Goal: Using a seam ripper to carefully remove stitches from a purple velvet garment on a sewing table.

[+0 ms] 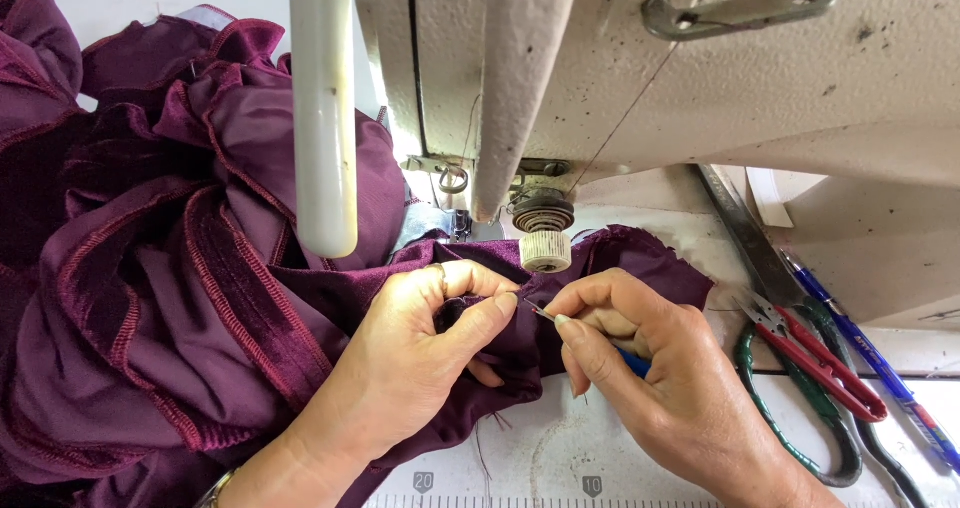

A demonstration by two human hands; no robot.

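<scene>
Fabric (180, 298): heaped at left of the sewing machine (640, 78), one edge under the machine head. Left hand (420, 353) and right hand (640, 358): on that edge, in front of the machine, touching. Thread snips (815, 358), scissors (800, 408), pen (870, 358): right of the hands, apparently overlapping, on the table (560, 448).

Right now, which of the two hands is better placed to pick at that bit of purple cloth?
Probably the right hand: it holds a thin metal pick whose tip points at the spot. The left hand is busy pinching the purple fabric to keep that fold in place.
</scene>
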